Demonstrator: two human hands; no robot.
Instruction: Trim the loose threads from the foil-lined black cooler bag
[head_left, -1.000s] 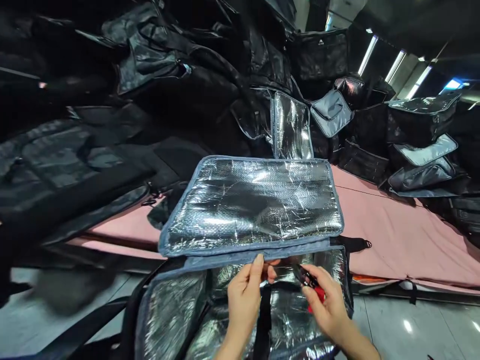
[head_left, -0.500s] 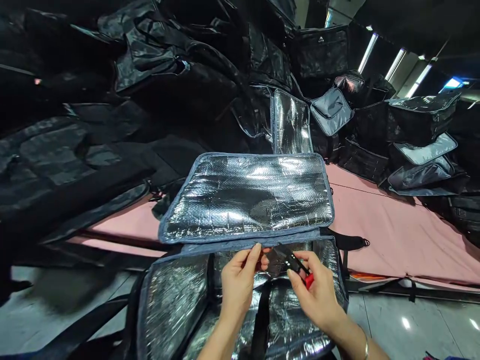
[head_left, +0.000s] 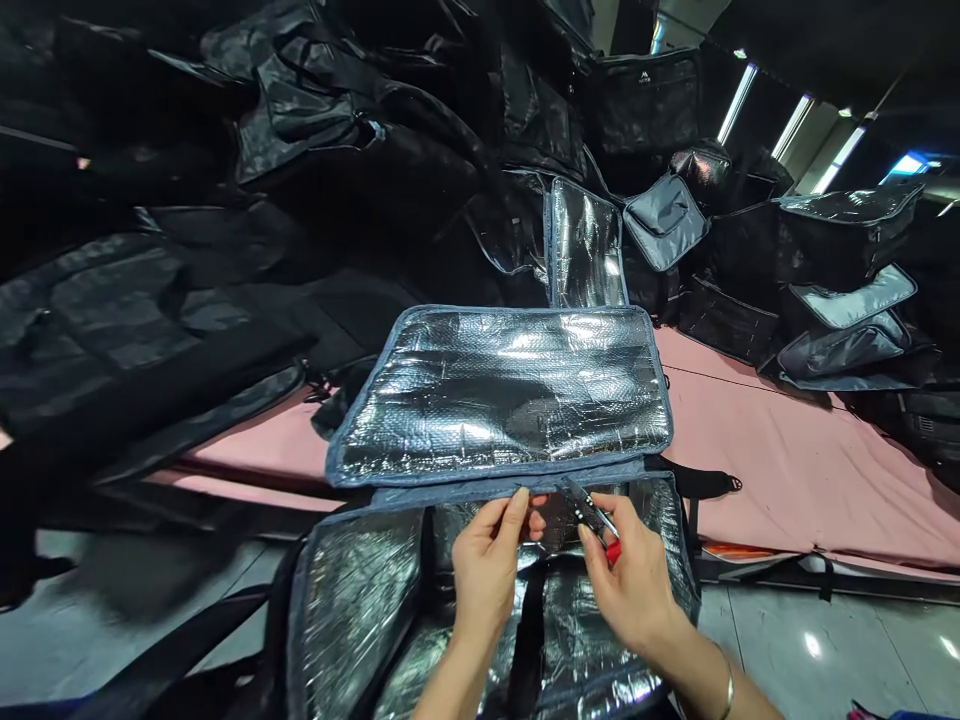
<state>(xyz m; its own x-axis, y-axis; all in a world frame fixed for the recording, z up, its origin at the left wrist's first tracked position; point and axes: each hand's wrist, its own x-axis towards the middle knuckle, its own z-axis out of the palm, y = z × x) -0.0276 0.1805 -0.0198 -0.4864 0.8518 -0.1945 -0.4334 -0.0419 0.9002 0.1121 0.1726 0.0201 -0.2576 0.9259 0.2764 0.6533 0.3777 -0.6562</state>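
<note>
An insulated bag (head_left: pixel 358 590) with a silver foil lining stands before me, its lid (head_left: pixel 480 385) folded back. Blue-grey binding (head_left: pixel 442 490) runs along the seam between lid and body. My left hand (head_left: pixel 486 560) pinches this binding between thumb and fingers near the middle. My right hand (head_left: pixel 634 575) grips small thread snips (head_left: pixel 590 512), black with a red part, whose tips point up and left to the binding, just right of my left fingers. Any thread there is too fine to make out. A black strap (head_left: pixel 529 640) hangs inside the bag.
Dark bags (head_left: pixel 277 110) are piled high at the back and left. More bags (head_left: pixel 847 240) lie at the right on a pink cloth-covered surface (head_left: pixel 772 450). A black strap with a buckle (head_left: pixel 701 482) extends from the bag's right side. Tiled floor (head_left: pixel 795 650) shows below.
The snips have turned slightly in my right hand, and more of a shiny metal edge shows. My left hand keeps its pinch on the binding. The whole view has shifted slightly.
</note>
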